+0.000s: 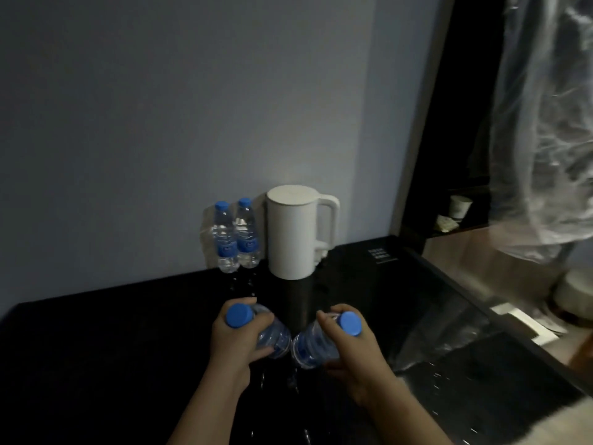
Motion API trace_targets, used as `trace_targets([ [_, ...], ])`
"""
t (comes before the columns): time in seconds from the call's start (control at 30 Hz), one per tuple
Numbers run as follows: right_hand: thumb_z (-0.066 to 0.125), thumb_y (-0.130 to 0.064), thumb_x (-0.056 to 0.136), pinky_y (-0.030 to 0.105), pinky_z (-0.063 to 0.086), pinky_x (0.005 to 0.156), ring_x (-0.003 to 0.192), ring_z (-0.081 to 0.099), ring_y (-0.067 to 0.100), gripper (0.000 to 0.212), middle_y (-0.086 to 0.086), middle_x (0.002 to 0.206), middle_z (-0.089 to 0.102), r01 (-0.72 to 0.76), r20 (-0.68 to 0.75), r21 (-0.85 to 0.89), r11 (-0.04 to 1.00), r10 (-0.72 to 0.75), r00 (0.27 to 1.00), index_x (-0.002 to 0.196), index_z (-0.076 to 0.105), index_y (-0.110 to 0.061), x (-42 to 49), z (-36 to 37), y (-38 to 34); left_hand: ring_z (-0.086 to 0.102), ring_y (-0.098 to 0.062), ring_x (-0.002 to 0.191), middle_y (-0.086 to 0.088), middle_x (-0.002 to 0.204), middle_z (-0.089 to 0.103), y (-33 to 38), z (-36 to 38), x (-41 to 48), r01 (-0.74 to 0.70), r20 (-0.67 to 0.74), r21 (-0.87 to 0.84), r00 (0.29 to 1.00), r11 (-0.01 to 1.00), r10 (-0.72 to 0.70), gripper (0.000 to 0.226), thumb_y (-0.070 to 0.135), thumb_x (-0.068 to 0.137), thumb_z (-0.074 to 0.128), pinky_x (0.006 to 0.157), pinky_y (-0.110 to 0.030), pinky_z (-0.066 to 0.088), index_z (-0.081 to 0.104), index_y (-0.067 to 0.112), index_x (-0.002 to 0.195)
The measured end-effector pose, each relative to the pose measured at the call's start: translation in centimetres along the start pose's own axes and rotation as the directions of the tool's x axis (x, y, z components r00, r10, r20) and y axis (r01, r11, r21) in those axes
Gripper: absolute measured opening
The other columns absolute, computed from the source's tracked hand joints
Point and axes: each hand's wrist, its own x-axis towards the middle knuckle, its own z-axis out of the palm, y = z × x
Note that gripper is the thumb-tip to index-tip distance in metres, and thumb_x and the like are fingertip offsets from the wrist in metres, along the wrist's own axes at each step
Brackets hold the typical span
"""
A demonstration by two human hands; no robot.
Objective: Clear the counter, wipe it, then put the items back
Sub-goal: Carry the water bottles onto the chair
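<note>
Two bottles in play at once, one per hand. The left hand [239, 337] is wrapping its fingers round the shoulder of the left-hand bottle [274, 340], blue cap poking out top-left. The right hand [351, 346] is clamping the right-hand bottle [309, 346] the same way, cap sticking out to the right.

Both bottles are tilting, bases leaning in twd each other and nearly meeting over the middle of the black counter [112, 348]. Whether they're resting on it or just off it, can't tell; the gloss is hiding that. Gripping high near the caps is making sense: a one-handed carry each, so two items are moving per trip (halving the work).

At the back, by the wall, the back-left bottle [224, 240] and back-right bottle [247, 236] are standing upright and touching each other, w/ the white kettle [293, 234] just beside them on the right, handle pointing right. They're sitting tight against the wall, prob. the tidy home spot.

My read: it's either the clearing stage or the putting-back stage, and this view alone isn't settling which. No cloth is showing anywhere.
</note>
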Motion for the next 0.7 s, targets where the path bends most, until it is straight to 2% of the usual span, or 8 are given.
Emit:
trace_targets([
  [0.07,0.069,-0.026,0.083,0.033,0.044,0.061,0.082,0.059,0.023,0.021,0.007,0.093,0.06,0.042,-0.033,-0.001,0.999,-0.042,0.999,0.099,0.057,-0.023,-2.5,-4.8,-1.0,0.059,-0.029,0.093,-0.012,0.101,0.059,-0.8,3.4,-3.7,-0.005,0.026,-0.035,1.0,0.999,0.006,0.027,-0.004,0.08,0.067,0.065,-0.04,0.056,0.058,0.021,0.087],
  [0.13,0.07,-0.028,0.082,0.033,0.045,0.061,0.086,0.061,0.026,0.02,0.008,0.097,0.061,0.077,-0.078,-0.005,0.997,-0.077,0.994,0.098,0.057,-0.026,-4.8,-9.6,-1.7,0.059,-0.03,0.097,-0.012,0.105,0.058,-1.9,6.8,-7.2,-0.002,0.049,-0.07,0.999,0.998,0.006,0.027,-0.003,0.08,0.067,0.066,-0.041,0.056,0.059,0.02,0.092],
  [0.23,0.07,-0.031,0.081,0.033,0.046,0.06,0.096,0.064,0.034,0.022,0.012,0.105,0.062,0.109,-0.147,-0.004,0.994,-0.108,0.983,0.098,0.056,-0.029,-7.5,-16.3,-2.9,0.061,-0.025,0.088,-0.01,0.099,0.059,-3.7,12.2,-12.2,0.04,0.091,-0.135,0.995,0.99,-0.028,0.028,-0.004,0.08,0.066,0.069,-0.043,0.056,0.058,0.018,0.096],
  [0.37,0.07,-0.033,0.081,0.023,0.043,0.049,0.085,0.063,0.028,0.023,0.015,0.108,0.061,0.122,-0.265,0.011,0.992,-0.114,0.958,0.098,0.056,-0.031,-9.2,-23.6,-3.4,0.061,-0.028,0.09,-0.012,0.101,0.059,-5.5,18.1,-16.8,0.119,0.134,-0.179,0.986,0.977,-0.095,0.028,-0.004,0.079,0.066,0.069,-0.046,0.057,0.059,0.017,0.096],
  [0.43,0.071,-0.034,0.08,0.023,0.043,0.048,0.09,0.063,0.031,0.025,0.016,0.113,0.059,0.131,-0.297,0.021,0.991,-0.119,0.947,0.099,0.056,-0.032,-9.6,-26.6,-3.6,0.061,-0.027,0.089,-0.012,0.102,0.058,-6.2,20.8,-18.1,0.125,0.157,-0.169,0.983,0.978,-0.098,0.028,-0.003,0.08,0.067,0.065,-0.044,0.057,0.059,0.017,0.096],
  [0.6,0.07,-0.027,0.081,0.026,0.046,0.048,0.083,0.065,0.027,0.02,0.015,0.107,0.062,0.161,-0.387,0.066,0.985,-0.123,0.914,0.096,0.057,-0.027,-9.5,-33.7,-4.5,0.062,-0.025,0.088,-0.009,0.098,0.059,-7.5,28.2,-19.3,0.117,0.256,-0.119,0.963,0.986,-0.084,0.028,-0.003,0.08,0.066,0.066,-0.041,0.057,0.058,0.019,0.095],
  [0.7,0.07,-0.028,0.081,0.034,0.051,0.061,0.09,0.065,0.028,0.02,0.014,0.106,0.062,0.163,-0.437,0.044,0.986,-0.128,0.891,0.097,0.057,-0.028,-8.1,-38.2,-5.7,0.06,-0.024,0.087,-0.008,0.098,0.058,-8.7,33.5,-18.9,0.135,0.318,-0.106,0.943,0.985,-0.095,0.029,-0.002,0.081,0.065,0.072,-0.045,0.056,0.058,0.016,0.103],
])
